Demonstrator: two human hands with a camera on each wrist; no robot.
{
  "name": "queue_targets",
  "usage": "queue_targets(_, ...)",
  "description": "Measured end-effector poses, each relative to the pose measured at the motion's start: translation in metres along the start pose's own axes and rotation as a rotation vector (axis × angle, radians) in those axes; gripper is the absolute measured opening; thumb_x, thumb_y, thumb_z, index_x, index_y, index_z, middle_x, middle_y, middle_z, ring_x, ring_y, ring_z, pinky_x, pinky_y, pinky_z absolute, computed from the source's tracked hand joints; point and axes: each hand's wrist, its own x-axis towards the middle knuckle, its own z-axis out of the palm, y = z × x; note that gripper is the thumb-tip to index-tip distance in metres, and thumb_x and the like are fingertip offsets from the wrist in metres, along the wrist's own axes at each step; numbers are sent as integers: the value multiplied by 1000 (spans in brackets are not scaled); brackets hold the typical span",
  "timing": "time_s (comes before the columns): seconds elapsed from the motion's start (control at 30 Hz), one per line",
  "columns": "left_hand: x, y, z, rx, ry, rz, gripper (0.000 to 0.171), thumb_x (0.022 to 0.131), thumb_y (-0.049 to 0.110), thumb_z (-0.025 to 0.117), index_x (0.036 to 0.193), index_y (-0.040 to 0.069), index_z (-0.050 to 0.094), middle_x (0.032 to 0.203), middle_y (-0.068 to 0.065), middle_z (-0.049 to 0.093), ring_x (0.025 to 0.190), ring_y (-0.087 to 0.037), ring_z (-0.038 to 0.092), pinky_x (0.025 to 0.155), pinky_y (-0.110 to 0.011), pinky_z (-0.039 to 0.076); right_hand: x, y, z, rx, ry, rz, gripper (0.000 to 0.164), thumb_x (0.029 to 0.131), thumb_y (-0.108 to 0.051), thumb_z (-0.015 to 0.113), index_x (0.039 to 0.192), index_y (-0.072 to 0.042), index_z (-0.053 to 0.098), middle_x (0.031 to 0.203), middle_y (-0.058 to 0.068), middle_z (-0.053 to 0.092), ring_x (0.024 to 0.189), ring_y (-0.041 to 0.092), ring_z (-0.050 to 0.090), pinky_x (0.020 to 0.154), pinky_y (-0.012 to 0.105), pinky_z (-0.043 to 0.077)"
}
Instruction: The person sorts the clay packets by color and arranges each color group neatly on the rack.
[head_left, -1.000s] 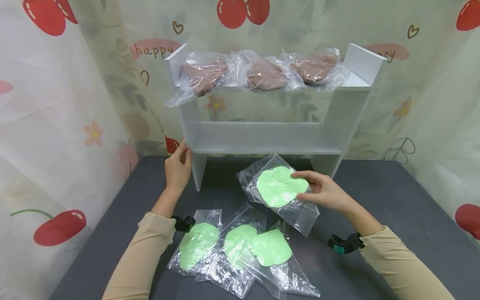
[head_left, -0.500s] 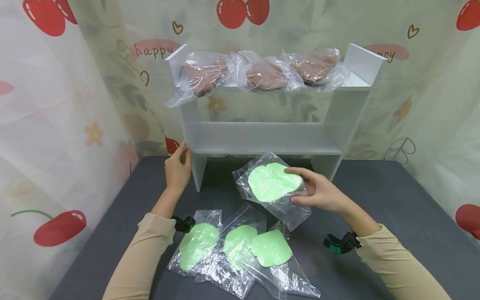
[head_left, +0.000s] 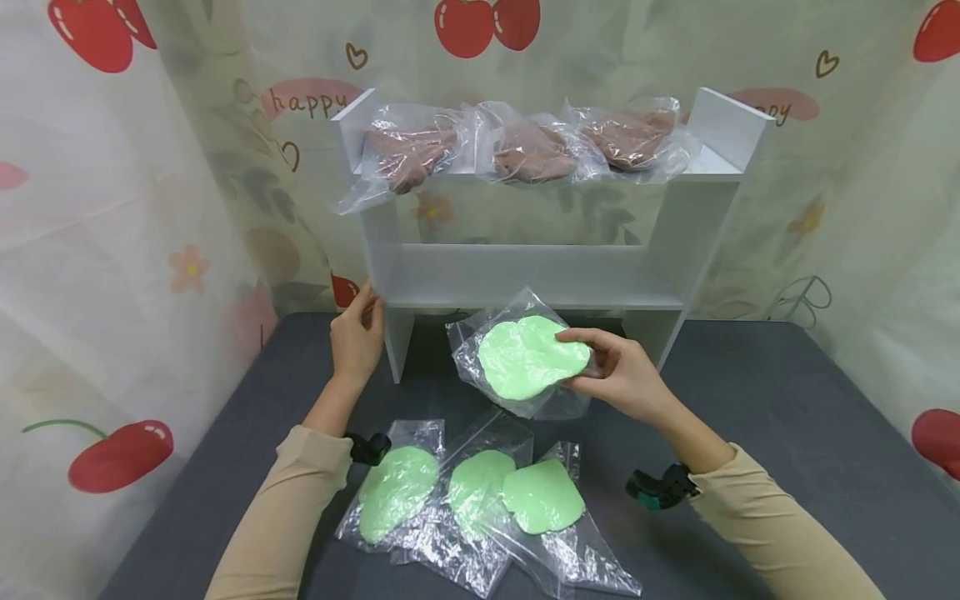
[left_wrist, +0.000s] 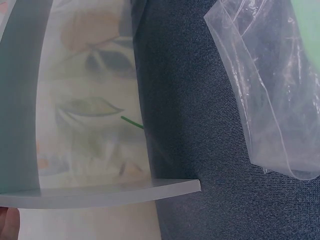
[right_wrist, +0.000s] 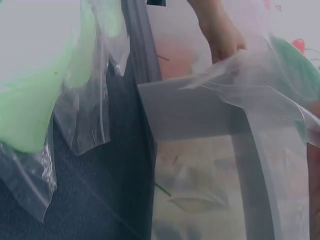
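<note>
My right hand [head_left: 626, 373] pinches the right edge of a clear plastic bag with a flat, light-green piece [head_left: 521, 358] in it, thumb and fingers around the edge. The bag hangs tilted above the table, just in front of the white shelf [head_left: 540, 287]. At the shelf's left side panel, my left hand [head_left: 356, 337] grips the edge with bent fingers; in the left wrist view only a fingertip [left_wrist: 9, 224] shows beyond the panel. Several similar bags with green pieces [head_left: 480, 496] lie overlapping on the table between my forearms.
Three clear bags with brown lumps [head_left: 525, 150] lie side by side on the top shelf, one drooping over its left front. A dark grey table [head_left: 750, 400] carries the shelf. Patterned curtains [head_left: 112, 333] enclose the back and sides.
My right hand has moved left and slightly up with the green-piece bag, bringing it closer to the shelf's lower board. My left hand has stayed on the side panel.
</note>
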Motion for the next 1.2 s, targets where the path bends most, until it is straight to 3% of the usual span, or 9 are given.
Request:
queue_targets(0.17,0,-1,1,-3,2,3,38,95,13,54,132,10,55,106,-23,68,88,-36,69,75,-47,54,5,0,6,3,33,-35,46,77,12,67,121,10,53,107,-17,62,62,3,53,51,23,42)
queue_targets(0.37,0,0,1,-5,5,0,38,94,13,55,132,10,55,106,-22,68,89,-35,69,76,-47,55,11,-3,12,5,45,-27,45,77,11,67,120,10,54,110,-19,61,67,2,57,51,21,43)
queue_targets(0.6,1,-1,1,-3,11,9,38,94,13,55,132,10,55,106,-22,68,88,-36,69,76,-47,54,20,-5,21,-29,69,-15,41,80,9,65,120,5,56,106,-20,61,59,5,52,49,23,44)
queue_targets(0.7,1,-1,1,2,5,5,38,94,13,54,132,10,54,106,-22,68,88,-35,69,76,-47,54,24,-6,24,-57,109,3,41,81,7,65,120,1,57,106,-11,63,59,6,54,52,23,47)
queue_targets(0.83,0,-1,1,3,2,3,38,94,13,55,132,10,54,107,-22,68,87,-35,69,75,-47,54,30,-9,28,-74,173,40,40,81,4,66,120,-2,59,107,10,64,63,5,55,53,21,46)
queue_targets(1.07,0,-1,1,-9,3,5,39,94,12,55,132,10,54,107,-22,68,87,-35,69,75,-47,54,45,-12,34,30,240,28,41,80,7,65,121,4,57,99,-15,61,77,3,60,63,19,51)
queue_targets(1.2,0,0,0,-14,8,10,38,94,11,55,132,9,54,107,-23,68,87,-35,69,74,-47,55,56,-15,39,108,259,6,42,80,7,65,121,7,55,96,-11,59,77,4,59,65,17,51)
